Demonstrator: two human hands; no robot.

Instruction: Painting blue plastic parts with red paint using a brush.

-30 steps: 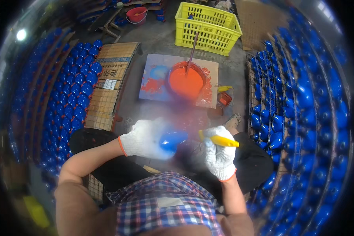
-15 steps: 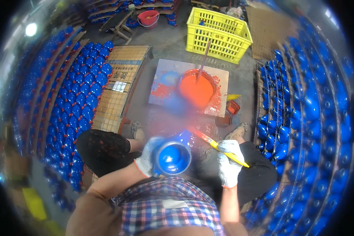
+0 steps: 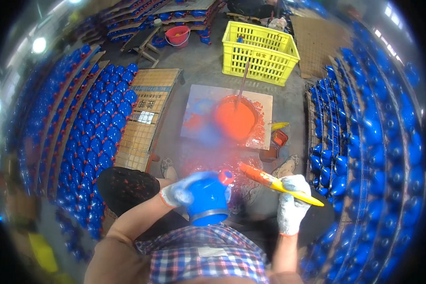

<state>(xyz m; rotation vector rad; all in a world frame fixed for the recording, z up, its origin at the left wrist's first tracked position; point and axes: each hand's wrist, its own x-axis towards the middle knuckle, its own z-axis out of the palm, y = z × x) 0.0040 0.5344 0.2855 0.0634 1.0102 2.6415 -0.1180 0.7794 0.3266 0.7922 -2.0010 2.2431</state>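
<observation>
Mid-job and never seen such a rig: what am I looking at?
No machine here: a person is working with their own two hands. You look down through a fisheye camera worn on the head, so straight edges bend. The gloved left hand holds a blue vessel with a red tip; the gloved right hand grips a yellow brush, its end coated orange. Ahead, a tub of orange paint with a stick in it stands on a board. Blue pieces line both sides.

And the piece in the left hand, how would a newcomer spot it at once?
Find the plaid shirt at bottom centre. Just above it, the white-gloved left hand holds a rounded blue piece with a red tip. Unlike the blue pieces in rows on both sides, it is in a hand.
</observation>
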